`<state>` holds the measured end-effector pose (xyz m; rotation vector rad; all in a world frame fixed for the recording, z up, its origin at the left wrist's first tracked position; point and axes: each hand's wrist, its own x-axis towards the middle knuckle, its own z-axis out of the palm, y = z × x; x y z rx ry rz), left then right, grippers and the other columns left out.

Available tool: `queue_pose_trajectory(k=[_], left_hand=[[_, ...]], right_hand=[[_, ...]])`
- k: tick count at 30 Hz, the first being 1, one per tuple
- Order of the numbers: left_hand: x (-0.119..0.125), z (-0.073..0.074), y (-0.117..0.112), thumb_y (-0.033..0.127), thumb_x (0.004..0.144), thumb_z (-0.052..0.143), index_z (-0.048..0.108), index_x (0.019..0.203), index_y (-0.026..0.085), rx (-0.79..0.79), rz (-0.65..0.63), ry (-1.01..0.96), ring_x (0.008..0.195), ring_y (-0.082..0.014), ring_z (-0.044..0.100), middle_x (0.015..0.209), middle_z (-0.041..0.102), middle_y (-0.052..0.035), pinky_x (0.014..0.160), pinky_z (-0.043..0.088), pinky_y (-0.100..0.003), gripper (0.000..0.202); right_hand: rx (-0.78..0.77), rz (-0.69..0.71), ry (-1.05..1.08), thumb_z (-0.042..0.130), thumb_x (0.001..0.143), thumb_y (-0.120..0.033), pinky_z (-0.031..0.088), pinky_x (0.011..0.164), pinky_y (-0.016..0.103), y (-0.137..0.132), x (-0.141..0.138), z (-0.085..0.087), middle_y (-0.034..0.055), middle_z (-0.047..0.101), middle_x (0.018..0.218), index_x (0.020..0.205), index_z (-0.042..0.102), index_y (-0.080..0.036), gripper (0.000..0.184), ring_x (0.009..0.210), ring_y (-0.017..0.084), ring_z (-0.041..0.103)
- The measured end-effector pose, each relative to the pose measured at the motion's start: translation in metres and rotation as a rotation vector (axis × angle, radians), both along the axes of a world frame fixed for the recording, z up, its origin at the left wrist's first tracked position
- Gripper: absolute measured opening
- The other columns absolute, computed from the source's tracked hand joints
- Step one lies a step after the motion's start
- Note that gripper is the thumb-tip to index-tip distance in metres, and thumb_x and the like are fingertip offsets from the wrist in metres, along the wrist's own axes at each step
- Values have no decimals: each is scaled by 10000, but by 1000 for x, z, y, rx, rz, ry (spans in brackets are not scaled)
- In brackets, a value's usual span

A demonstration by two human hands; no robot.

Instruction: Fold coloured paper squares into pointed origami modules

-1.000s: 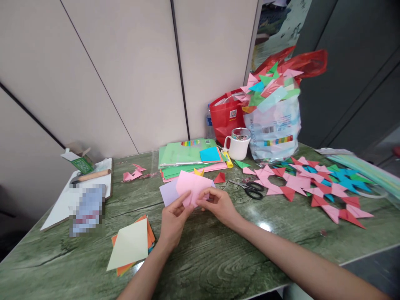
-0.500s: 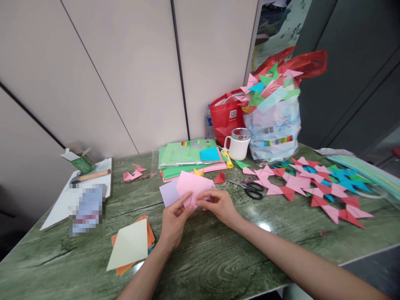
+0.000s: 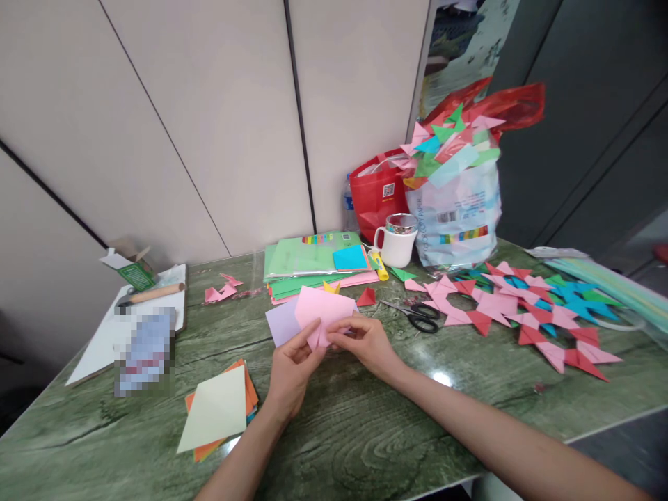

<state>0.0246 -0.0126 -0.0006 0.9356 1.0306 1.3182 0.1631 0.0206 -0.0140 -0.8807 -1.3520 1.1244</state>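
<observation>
A partly folded sheet of pink paper [image 3: 324, 307] is between my two hands, above the table. My left hand [image 3: 296, 362] pinches its lower left edge between thumb and fingers. On its lower right, my right hand [image 3: 365, 342] has fingertips and thumb closed on the paper, near a small fold at the bottom. Behind the pink paper lies a purple sheet [image 3: 280, 323], mostly hidden by it. A yellow folded piece [image 3: 332, 287] pokes out just past the top edge.
Scissors [image 3: 420, 316] and pink-red folded stars [image 3: 498, 306] lie to the right. A white mug [image 3: 399, 243] stands before a red bag [image 3: 373, 202] and a stuffed plastic bag [image 3: 454, 216]. Coloured paper packs [image 3: 307, 254] lie behind; loose sheets [image 3: 216, 410] and a white board [image 3: 99, 348] are left.
Almost nothing differs. Both hands keep their hold on the pink paper, with only a very slight shift of the right fingers; the camera view has drifted a little.
</observation>
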Motion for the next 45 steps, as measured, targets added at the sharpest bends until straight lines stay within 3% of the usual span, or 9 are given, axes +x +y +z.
queue_pose_trajectory(k=[6,10,16,23,31,40,45], left_hand=[[-2,-5,3,220,563,750,666,1004,183,32,76,29,712,-128,594,676,651,8,727,456,-261,450],[-5,-9,4,228,584,738,675,991,179,64,107,85,706,-125,569,746,667,-15,713,447,-253,415],[-8,-16,6,249,606,728,670,1013,182,109,102,139,708,-135,568,813,689,-37,704,449,-250,417],[-8,-16,6,258,612,722,690,971,177,95,88,163,824,-178,578,928,694,-73,784,434,-287,370],[-6,-15,5,257,584,737,691,967,169,97,108,154,713,-142,542,767,670,-38,712,430,-260,396],[-4,-8,2,247,579,736,686,960,190,83,120,173,530,-69,422,495,462,69,584,366,-204,389],[-2,-7,2,253,569,741,693,949,190,51,99,92,678,-121,533,669,633,6,696,413,-241,387]], right_hand=[[-71,53,67,730,600,-304,500,555,244,1,1,1,9,642,638,709,700,-178,168,558,129,589],[-139,66,194,730,606,-307,502,622,272,3,2,-1,-1,635,647,743,668,-174,200,601,141,603],[-148,72,301,763,557,-322,498,591,270,4,2,-3,-47,554,601,721,563,-186,292,564,120,568],[-146,28,232,770,541,-326,460,571,254,3,2,-2,-30,556,611,696,579,-165,294,578,127,566],[-117,7,207,775,537,-309,455,571,248,2,2,2,-26,575,596,659,584,-164,269,570,126,567],[-63,-27,132,738,580,-261,471,577,252,3,3,1,2,622,624,666,667,-170,144,583,129,567],[25,-56,49,696,632,-257,477,582,266,2,3,1,23,647,666,707,710,-202,94,640,151,572]])
